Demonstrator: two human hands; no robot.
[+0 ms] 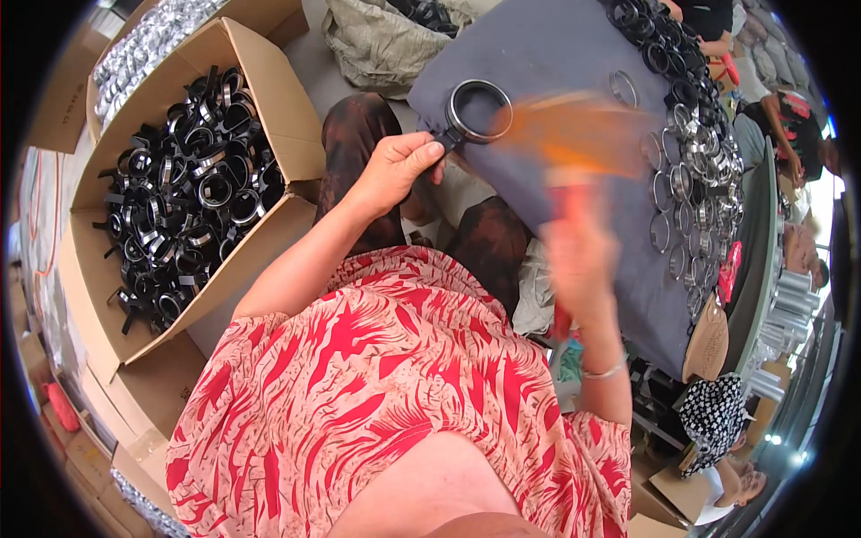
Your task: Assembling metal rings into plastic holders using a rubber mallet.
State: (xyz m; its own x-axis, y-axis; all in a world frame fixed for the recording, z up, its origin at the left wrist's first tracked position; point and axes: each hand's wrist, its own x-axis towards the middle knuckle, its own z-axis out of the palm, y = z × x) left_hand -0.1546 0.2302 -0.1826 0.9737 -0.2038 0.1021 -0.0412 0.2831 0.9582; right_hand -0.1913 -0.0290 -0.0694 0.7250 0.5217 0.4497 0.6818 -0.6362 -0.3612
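My left hand [399, 170] is closed on the short handle of a black ring-shaped part [482, 111] with a shiny metal band set in it. The ring is held over the grey-covered work surface [538, 45]. In my right hand [581, 260] is a mallet with a red handle and an orange head [583, 133], smeared by motion. The mallet's head is just right of the ring; whether they touch I cannot tell. Many loose metal rings [682, 184] lie along the surface's right side, with black rings [659, 56] at its far right.
At my left stands an open cardboard box [291, 148] heaped with black ring parts [193, 193]. Behind it is a box of silvery pieces [148, 45]. A woven sack [372, 45] stands ahead. Several people are at the right, one in dark clothes [794, 125].
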